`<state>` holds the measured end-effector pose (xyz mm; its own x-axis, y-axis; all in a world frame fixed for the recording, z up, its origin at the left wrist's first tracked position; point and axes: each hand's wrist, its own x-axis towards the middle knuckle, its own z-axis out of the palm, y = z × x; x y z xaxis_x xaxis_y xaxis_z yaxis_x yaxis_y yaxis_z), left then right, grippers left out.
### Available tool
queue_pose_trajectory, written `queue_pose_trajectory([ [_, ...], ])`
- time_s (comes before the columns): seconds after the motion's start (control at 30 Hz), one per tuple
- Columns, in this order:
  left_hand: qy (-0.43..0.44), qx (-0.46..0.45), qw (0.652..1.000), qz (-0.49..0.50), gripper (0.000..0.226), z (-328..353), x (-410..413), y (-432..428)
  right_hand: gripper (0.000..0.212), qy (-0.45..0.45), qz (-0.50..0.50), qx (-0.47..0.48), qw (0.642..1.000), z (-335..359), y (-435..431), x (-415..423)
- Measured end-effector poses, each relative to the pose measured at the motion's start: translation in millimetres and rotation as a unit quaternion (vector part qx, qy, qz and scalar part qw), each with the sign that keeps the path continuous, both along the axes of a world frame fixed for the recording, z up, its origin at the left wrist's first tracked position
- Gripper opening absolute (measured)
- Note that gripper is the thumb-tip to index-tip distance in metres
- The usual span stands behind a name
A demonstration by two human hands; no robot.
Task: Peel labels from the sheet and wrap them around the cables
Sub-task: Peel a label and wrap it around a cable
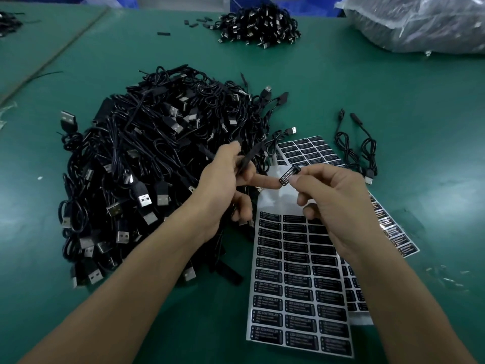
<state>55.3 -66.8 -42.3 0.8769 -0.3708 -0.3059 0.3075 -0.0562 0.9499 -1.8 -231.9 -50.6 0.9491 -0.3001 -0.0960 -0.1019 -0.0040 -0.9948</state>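
- Head view, centre: left hand grips cable
- Right hand pinches label
- Sheet, lower right
- Cable pile, left

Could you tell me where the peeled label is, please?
In the head view, the right hand pinches the peeled label above the label sheet, beside the left hand holding a cable.

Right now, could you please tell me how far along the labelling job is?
Done: the top rows of the label sheet are already bare. In hand: the right hand pinches one peeled label, and the left hand holds a black cable. Left: most labels remain on the sheet, and a large cable pile waits beside it.
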Motion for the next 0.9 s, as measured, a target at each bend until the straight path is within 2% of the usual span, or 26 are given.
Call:
queue_pose_trajectory([
  [0.1,-0.006,0.008,1.000,-0.009,0.037,-1.1,0.4,0.1,0.029,-0.027,-0.020,0.020,0.999,1.5,-1.6,-0.3],
  [0.2,-0.004,0.003,1.000,-0.027,0.034,-0.7,0.7,-1.0,0.031,-0.053,-0.025,0.046,0.997,3.0,-4.6,0.0],
  [0.3,-0.020,-0.010,0.999,-0.042,0.031,-1.6,-2.3,-3.1,0.031,-0.060,0.011,0.077,0.995,4.0,-4.3,-0.6],
  [0.37,-0.060,0.004,0.996,-0.059,0.025,-2.6,-5.1,-4.5,0.028,-0.058,0.037,0.090,0.994,3.8,-2.8,-1.0],
  [0.5,-0.105,0.033,0.990,-0.092,0.014,-4.3,-8.2,-7.0,0.026,-0.055,0.030,0.061,0.996,1.4,-1.8,-0.3],
  [0.7,-0.087,0.030,0.988,-0.125,0.018,-5.1,-7.7,-5.7,0.012,-0.041,-0.003,0.011,0.999,-1.9,-3.9,-0.4],
  [0.9,-0.078,0.015,0.987,-0.142,0.018,-6.4,-6.5,-5.3,0.007,-0.026,-0.012,-0.031,0.999,-4.6,-2.9,1.3],
])
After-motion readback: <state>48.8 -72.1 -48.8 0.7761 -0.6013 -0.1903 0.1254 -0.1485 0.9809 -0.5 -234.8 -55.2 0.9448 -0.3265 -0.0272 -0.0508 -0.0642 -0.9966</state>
